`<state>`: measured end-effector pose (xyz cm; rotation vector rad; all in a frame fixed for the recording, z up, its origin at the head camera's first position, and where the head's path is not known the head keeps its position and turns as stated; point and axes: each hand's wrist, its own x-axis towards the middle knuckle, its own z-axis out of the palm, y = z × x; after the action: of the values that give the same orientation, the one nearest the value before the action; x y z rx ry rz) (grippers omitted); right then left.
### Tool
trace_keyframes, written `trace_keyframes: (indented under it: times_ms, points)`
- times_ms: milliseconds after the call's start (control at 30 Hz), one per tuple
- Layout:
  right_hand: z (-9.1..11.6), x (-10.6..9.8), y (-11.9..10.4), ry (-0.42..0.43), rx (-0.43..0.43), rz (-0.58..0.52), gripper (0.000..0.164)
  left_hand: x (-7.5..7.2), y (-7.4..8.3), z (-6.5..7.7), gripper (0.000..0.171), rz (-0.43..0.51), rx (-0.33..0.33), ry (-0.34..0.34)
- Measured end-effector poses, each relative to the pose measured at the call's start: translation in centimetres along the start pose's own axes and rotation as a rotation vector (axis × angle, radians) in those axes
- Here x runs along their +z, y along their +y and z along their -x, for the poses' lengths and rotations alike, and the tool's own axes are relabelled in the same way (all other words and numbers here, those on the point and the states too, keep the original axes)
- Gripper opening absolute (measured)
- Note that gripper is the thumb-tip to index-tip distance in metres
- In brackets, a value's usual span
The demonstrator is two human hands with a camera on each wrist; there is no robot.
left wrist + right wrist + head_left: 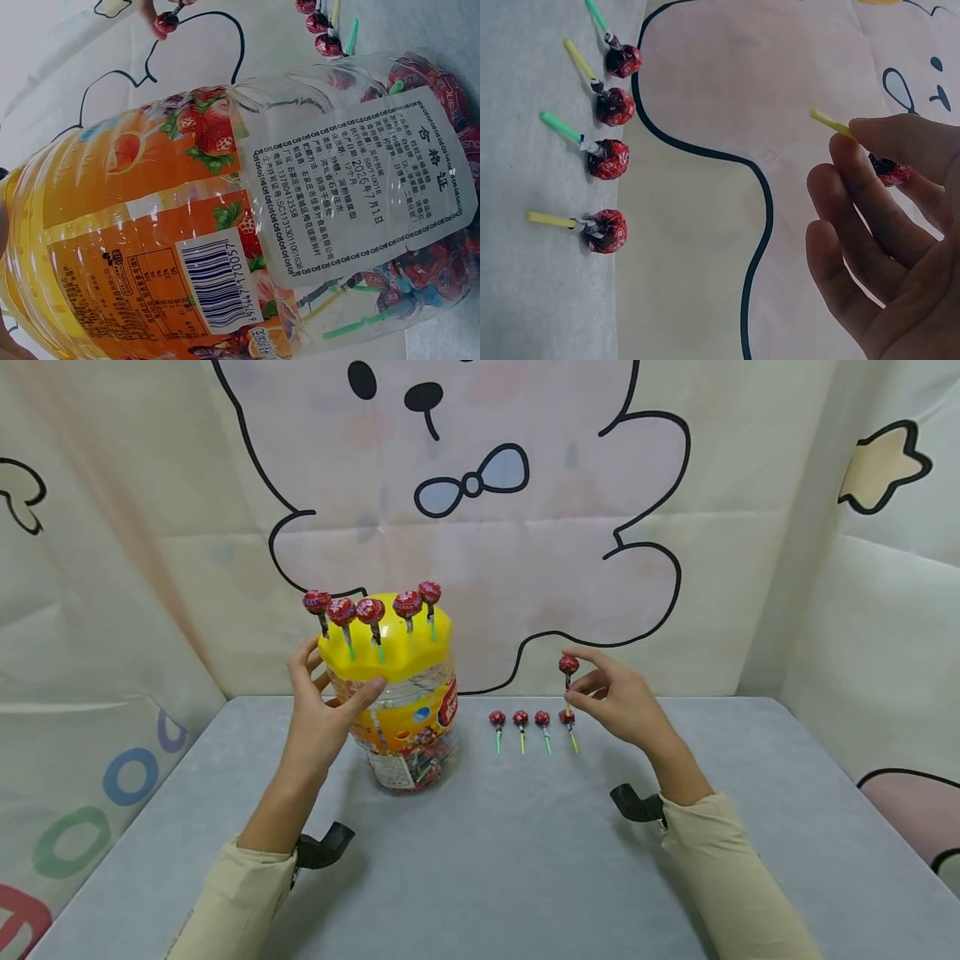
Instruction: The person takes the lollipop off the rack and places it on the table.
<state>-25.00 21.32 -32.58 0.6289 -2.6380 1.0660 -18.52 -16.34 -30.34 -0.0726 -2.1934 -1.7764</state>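
A clear plastic candy jar (405, 718) with an orange label and yellow lid (405, 647) stands on the table. My left hand (318, 714) grips its upper left side, thumb across the front just under the lid. Several red-wrapped lollipops (371, 610) stand upright in the lid, sticks down. Wrapped candies show through the jar's lower wall in the left wrist view. My right hand (618, 702) pinches another lollipop (568, 665), held up in the air; its yellow stick (831, 123) pokes out between thumb and fingers in the right wrist view.
Several lollipops (521, 718) lie in a row right of the jar, heads toward the back edge, with green and yellow sticks. The grey table (480, 868) meets a printed cloth backdrop (720, 568). Dark wrist mounts (637, 803) extend from both sleeves.
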Motion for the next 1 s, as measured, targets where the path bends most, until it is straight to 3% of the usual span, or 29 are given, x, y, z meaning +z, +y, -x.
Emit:
trace_keyframes:
  times_ms: [300, 700, 1000]
  points:
    - [0.1, 0.0, 1.3, -0.038, 0.074, -0.013, 0.061, 0.0, -0.1, 0.0, 0.091, -0.011, -0.006, 0.002]
    - [-0.1, -0.4, 2.0, -0.092, 0.167, -0.177, 0.065, 0.0, -0.1, -0.1, 0.091, -0.015, 0.003, 0.015]
    - [0.0, -0.5, 3.5, -0.103, 0.188, -0.165, 0.064, 0.0, 0.0, -0.1, 0.092, -0.009, -0.013, 0.010]
